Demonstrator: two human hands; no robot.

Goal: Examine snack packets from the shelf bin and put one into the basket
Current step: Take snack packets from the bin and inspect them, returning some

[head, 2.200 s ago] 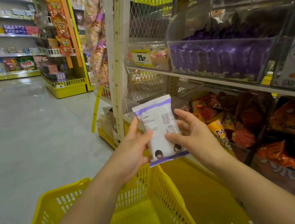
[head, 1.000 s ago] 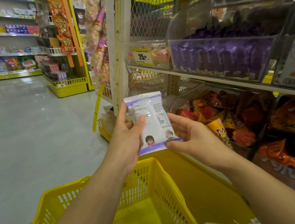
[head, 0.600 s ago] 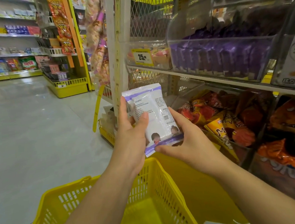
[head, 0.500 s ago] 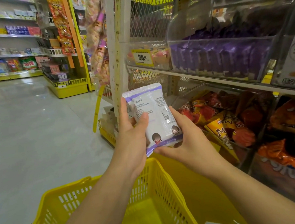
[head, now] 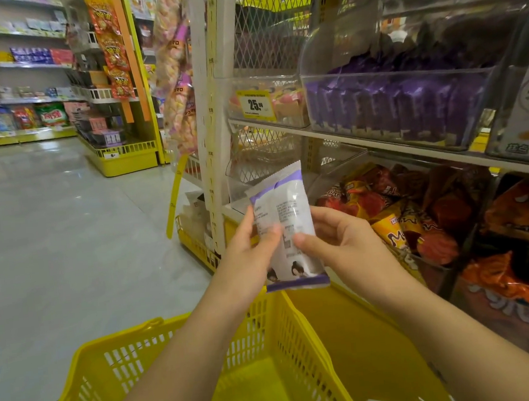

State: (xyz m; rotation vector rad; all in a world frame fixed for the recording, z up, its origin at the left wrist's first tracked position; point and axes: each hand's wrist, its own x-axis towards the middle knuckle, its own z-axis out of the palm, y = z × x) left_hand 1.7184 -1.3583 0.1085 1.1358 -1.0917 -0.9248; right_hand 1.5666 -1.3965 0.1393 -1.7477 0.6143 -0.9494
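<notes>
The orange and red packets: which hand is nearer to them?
Right. The right hand holds the white packet beside the orange and red packets; the left hand holds its far side.

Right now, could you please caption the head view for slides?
Left hand and right hand hold a white-and-purple snack packet above a yellow basket.

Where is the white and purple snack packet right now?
In the head view the snack packet stands upright at centre, gripped between the left hand and the right hand, just above the far rim of the yellow basket.
</notes>
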